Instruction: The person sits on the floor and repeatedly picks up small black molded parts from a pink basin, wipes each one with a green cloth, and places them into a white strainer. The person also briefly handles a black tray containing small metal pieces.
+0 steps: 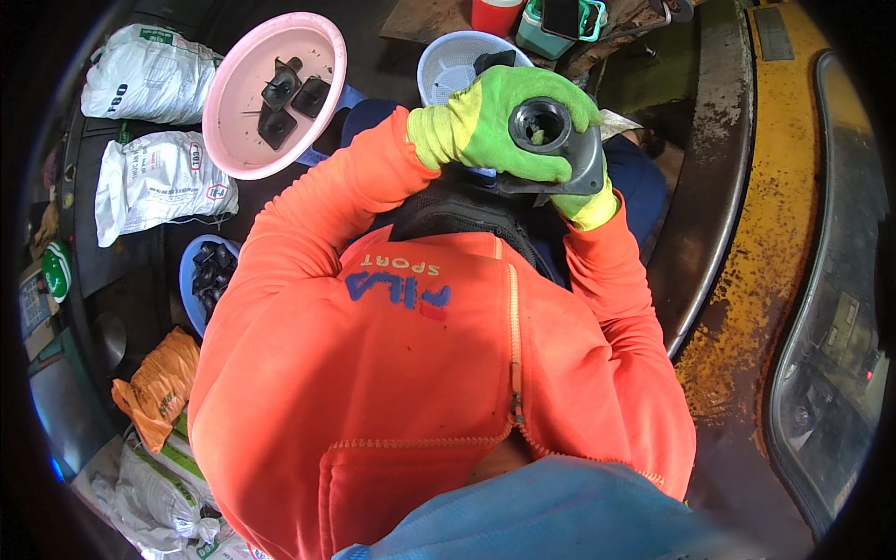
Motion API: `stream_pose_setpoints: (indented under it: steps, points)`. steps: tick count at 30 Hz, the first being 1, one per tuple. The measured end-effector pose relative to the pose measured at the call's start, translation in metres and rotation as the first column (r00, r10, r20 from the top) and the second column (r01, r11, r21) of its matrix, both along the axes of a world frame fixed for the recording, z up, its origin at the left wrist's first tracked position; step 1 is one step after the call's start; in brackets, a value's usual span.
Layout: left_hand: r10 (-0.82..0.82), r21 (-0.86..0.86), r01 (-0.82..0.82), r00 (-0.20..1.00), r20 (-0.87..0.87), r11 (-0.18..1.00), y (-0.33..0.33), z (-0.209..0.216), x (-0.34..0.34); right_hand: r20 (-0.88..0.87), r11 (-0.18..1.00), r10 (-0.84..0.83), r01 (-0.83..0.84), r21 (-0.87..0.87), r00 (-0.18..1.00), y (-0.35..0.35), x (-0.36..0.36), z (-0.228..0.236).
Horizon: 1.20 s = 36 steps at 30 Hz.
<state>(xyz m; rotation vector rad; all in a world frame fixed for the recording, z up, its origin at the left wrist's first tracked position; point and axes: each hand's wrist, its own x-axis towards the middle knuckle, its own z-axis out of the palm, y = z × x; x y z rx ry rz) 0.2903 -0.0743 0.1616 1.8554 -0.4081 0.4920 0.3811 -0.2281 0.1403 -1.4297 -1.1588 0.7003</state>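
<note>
A dark plastic part [588,161] with a square flange and a round, hollow neck is held up in front of my chest. My left hand [490,126], in a green glove, curls over it, with fingers and thumb around the neck. A small pale patch shows inside the opening. My right hand [581,207], also gloved, is against the underside of the part; its fingers are hidden behind it. Several similar black parts [311,96] lie in a pink basin [239,89] at the far left. Another dark piece [495,61] sits in a pale blue basket [443,70] beyond my left hand.
At left stand white sacks [154,79] and a blue tub [189,303] of black pieces. An orange bag [159,383] lies nearer. A red container [495,17] and a teal box [539,39] sit at the back. A rusty yellow machine frame [737,317] borders the right side.
</note>
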Motion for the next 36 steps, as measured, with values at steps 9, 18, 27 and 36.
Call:
stream_pose_setpoints:
  steps: [9, 18, 27, 36]
  points:
    - [-0.118, -0.104, 0.109, 0.99, -0.083, 0.989, 0.003, -0.005, 0.001, 0.215, 0.997, 0.056, -0.068, 0.046, 0.975, 0.002, -0.003, 0.005]
    - [-0.624, -0.326, 0.577, 0.779, -0.054, 0.749, 0.008, -0.005, 0.013, 0.437, 0.989, 0.02, -0.082, 0.125, 0.899, -0.008, -0.011, -0.068]
    - [-0.108, 0.296, 0.084, 0.992, 0.064, 0.952, 0.032, 0.017, 0.024, 0.627, 0.959, -0.196, 0.014, 0.284, 0.754, 0.015, 0.022, 0.001]
    - [0.287, -0.154, -0.263, 0.943, 0.168, 0.952, -0.021, -0.016, 0.008, 0.036, 0.945, -0.257, 0.243, 0.221, 0.966, 0.02, -0.006, -0.015]
